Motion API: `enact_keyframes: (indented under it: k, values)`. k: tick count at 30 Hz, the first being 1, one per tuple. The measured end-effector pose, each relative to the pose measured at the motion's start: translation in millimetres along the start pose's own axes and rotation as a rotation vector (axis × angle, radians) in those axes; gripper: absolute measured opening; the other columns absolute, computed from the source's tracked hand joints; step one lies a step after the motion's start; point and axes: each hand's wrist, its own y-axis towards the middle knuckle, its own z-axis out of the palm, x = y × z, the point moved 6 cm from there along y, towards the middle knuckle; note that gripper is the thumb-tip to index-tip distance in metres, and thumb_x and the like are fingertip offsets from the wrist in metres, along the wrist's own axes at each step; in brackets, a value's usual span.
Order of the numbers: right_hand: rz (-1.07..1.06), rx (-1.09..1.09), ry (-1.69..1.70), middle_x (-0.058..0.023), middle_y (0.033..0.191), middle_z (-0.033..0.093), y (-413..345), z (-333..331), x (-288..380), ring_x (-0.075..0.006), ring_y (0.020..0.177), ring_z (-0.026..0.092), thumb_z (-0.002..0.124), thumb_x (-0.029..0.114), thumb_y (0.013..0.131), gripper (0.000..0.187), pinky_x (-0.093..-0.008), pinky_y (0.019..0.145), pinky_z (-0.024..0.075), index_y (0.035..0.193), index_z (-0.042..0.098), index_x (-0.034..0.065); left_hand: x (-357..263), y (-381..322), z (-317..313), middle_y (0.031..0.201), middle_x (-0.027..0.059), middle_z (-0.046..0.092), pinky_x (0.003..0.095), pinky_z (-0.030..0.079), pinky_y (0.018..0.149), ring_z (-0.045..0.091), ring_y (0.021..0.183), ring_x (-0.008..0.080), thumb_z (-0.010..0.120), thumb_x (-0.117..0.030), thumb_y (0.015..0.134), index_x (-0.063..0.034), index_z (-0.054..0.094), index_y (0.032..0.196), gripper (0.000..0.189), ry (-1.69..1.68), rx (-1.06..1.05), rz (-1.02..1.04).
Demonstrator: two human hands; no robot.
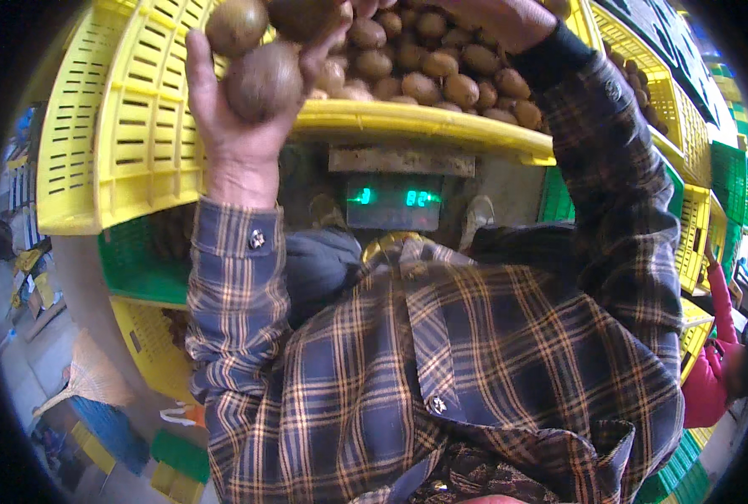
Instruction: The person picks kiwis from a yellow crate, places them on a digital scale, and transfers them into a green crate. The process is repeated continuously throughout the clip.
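My left hand (pixel 241 145) is palm up at the upper left, its fingers curled around several brown kiwifruit (pixel 263 82). One of these fruits rests on the palm, with others beyond it near the top edge. At the top, my right hand (pixel 506 19) reaches over a yellow plastic crate (pixel 424 123) full of loose kiwifruit (pixel 440 64). Most of its fingers are cut off by the picture's edge, so its grip is hidden. Below the crate's near rim, a scale display (pixel 393 201) glows with green digits.
Yellow slatted crates (pixel 147 120) stand on the left, above a green crate (pixel 141 264). More crates (pixel 695 126) with kiwifruit line the right side. A straw broom (pixel 93 372) lies at lower left. A person in a pink top (pixel 707 397) is at far right.
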Motion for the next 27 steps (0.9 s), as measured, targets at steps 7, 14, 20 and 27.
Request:
enact_keyframes:
  k: [7, 14, 20, 27]
  values:
    - [0.073, -0.202, 0.034, -0.0077, 0.098, 0.072, -10, -27, -50, -0.0156, 0.085, 0.068, 0.066, 0.016, 0.099, 0.022, -0.0309, 0.072, 0.0584, 0.116, 0.067, 0.0019, -6, -4, 16, 0.16, 0.0214, 0.029, 0.0436, 0.056, 0.087, 0.021, 0.151, 0.05, 0.073, -0.062, 0.086, -0.0191, 0.051, 0.144, 0.075, -0.03, 0.084, 0.112]
    - [0.117, -0.138, -0.589, -0.0143, 0.105, 0.071, -12, 17, -101, -0.0323, 0.098, 0.071, 0.075, 0.03, 0.08, 0.05, -0.0439, 0.081, 0.0588, 0.125, 0.065, 0.0105, -6, -4, 0, 0.149, 0.0204, 0.047, 0.0409, 0.058, 0.083, 0.043, 0.14, 0.0483, 0.073, -0.063, 0.087, -0.0185, 0.056, 0.139, 0.071, 0.115, -0.173, 0.18]
    - [0.25, -0.014, -0.775, -0.0191, 0.123, 0.06, 10, 60, -155, -0.04, 0.099, 0.068, 0.07, 0.017, 0.078, 0.062, -0.051, 0.08, 0.0557, 0.138, 0.053, 0.0128, -9, -5, 0, 0.157, 0.0179, 0.037, 0.0383, 0.056, 0.079, 0.024, 0.15, 0.0472, 0.076, -0.052, 0.087, -0.0195, 0.057, 0.136, 0.062, 0.133, -0.204, 0.243]
    - [0.224, 0.048, -0.951, -0.0198, 0.118, 0.061, 28, 74, -164, -0.0415, 0.092, 0.069, 0.072, 0.021, 0.078, 0.058, -0.051, 0.077, 0.056, 0.134, 0.057, 0.0154, -6, -4, -2, 0.155, 0.0175, 0.038, 0.0409, 0.059, 0.081, 0.023, 0.151, 0.0479, 0.076, -0.053, 0.087, -0.0146, 0.056, 0.136, 0.066, 0.11, -0.169, 0.198]
